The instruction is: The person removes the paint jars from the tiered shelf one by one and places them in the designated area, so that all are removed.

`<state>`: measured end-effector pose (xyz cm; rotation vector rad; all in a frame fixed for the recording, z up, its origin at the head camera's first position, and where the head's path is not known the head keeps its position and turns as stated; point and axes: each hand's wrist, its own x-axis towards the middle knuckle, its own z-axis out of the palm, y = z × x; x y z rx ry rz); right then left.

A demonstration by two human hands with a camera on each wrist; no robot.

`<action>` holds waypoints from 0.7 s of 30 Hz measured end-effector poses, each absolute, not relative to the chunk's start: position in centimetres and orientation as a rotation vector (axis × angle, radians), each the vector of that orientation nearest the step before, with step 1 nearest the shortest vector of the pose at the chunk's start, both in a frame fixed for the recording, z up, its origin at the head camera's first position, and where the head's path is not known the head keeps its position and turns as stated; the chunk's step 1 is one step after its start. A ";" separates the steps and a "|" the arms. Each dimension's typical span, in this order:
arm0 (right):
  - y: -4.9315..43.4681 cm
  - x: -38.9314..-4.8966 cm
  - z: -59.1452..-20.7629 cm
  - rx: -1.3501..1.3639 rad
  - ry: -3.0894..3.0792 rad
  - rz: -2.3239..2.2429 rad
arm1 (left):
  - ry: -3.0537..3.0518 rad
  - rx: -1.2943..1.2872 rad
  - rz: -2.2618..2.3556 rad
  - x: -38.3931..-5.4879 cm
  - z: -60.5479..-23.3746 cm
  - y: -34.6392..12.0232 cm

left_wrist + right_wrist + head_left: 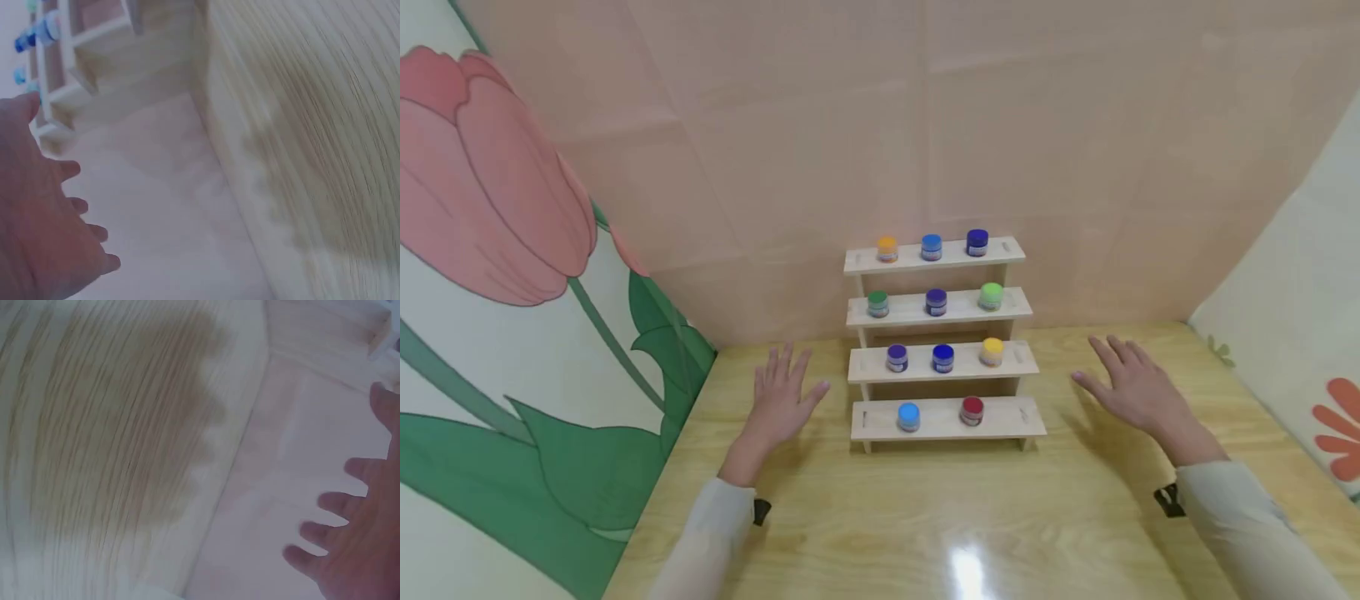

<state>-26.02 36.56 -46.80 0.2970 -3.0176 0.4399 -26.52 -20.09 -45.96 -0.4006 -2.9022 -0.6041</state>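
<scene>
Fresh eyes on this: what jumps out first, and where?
Probably the stepped wooden rack near the back of the table, with small coloured jars: three on each upper tier, two on the lowest. Next, the left hand and right hand, fingers spread and empty, above the table on either side of it. Then the big pink tulip pictured at the head view's upper left.

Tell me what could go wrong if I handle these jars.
The red jar stands on the lowest shelf, which seems to have no front lip, so a bump might send it off. If your left hand reaches for the orange jar up top, it could brush the dark green jar on the next shelf down.
</scene>
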 end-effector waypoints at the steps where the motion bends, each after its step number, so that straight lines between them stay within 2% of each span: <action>1: 36.5 -26.1 -46.8 0.296 -3.026 0.462 | -2.871 -0.418 -0.645 -26.4 -45.8 -19.8; 6: 35.7 -26.3 -47.1 0.305 -3.047 0.686 | -2.741 -0.477 -0.920 -25.8 -45.0 -18.4; 12: 34.3 -25.8 -47.0 0.257 -3.012 0.884 | -2.632 -0.416 -1.211 -24.7 -44.1 -17.1; 21: 33.1 -24.5 -47.0 0.152 -2.958 1.264 | -2.485 -0.451 -1.431 -23.8 -44.8 -15.0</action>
